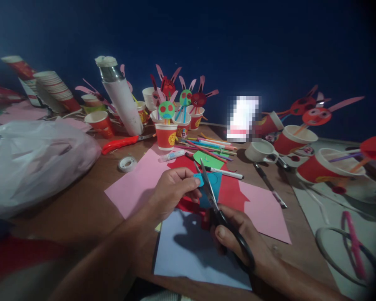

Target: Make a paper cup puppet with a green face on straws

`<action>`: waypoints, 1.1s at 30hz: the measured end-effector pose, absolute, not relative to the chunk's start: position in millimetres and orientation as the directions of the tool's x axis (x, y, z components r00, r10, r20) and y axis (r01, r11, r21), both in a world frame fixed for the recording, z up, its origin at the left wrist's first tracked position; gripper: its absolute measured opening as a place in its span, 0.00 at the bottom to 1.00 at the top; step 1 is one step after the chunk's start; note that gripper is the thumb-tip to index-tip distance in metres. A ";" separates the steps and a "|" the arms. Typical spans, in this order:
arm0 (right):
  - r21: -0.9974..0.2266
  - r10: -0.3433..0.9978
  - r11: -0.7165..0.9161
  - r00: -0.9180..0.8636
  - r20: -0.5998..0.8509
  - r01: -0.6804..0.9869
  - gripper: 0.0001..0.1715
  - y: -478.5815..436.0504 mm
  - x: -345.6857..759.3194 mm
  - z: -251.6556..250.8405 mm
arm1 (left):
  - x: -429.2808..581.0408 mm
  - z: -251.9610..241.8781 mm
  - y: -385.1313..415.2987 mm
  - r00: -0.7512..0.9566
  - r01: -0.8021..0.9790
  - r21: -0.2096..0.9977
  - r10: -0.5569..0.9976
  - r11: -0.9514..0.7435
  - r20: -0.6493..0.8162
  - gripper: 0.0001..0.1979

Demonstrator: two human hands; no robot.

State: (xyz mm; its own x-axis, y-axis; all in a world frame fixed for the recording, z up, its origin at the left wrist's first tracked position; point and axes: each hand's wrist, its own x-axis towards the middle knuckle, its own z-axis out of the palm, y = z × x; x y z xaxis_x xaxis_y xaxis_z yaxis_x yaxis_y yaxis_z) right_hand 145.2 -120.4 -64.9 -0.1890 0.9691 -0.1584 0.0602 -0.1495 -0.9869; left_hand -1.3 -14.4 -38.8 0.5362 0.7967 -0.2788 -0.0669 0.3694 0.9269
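Note:
My left hand [177, 188] pinches a small blue paper piece [201, 179] between thumb and fingers. In my right hand [238, 232] are black-handled scissors [210, 188], their blades parted and pointing up and away over a larger blue paper [214, 180] that has a drawn round outline. Whether the blades touch that paper I cannot tell. Under my hands lie red paper [233, 192], pink sheets [271, 209] and a pale blue sheet [194, 251]. A green paper scrap [208, 159] and a black-and-white marker [225, 172] rest just beyond the scissors.
Red paper cups [166, 136] with paper rabbit heads stand at the back. Around them are a white thermos [122, 100], a red-handled knife [120, 144], a tape roll [127, 164], coloured pencils [213, 144], a white mug [260, 151], and a plastic bag [37, 163] at left.

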 end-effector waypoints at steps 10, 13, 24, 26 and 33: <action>-0.988 0.973 -0.139 -0.176 -0.148 0.063 0.25 -120.4 145.6 -66.3 | -0.5 -39.0 -13.8 0.537 -0.063 0.920 0.790 0.388 -0.296 0.08; -0.987 0.973 -0.152 -0.168 -0.159 0.052 0.24 -120.6 145.3 -65.6 | -0.7 -39.3 -13.8 0.536 -0.053 0.923 0.791 0.381 -0.296 0.08; -0.985 0.972 -0.174 -0.159 -0.173 0.005 0.22 -120.5 142.9 -62.4 | 1.4 -37.4 -13.4 0.534 -0.053 0.919 0.789 0.390 -0.304 0.08; -0.983 0.970 -0.185 -0.156 -0.186 0.018 0.23 -120.6 143.3 -62.8 | 1.2 -36.9 -13.6 0.527 -0.050 0.916 0.789 0.399 -0.315 0.08; -0.980 0.968 -0.193 -0.153 -0.199 0.054 0.24 -121.6 144.3 -64.0 | 0.0 -35.9 -13.1 0.539 -0.056 0.909 0.779 0.412 -0.320 0.08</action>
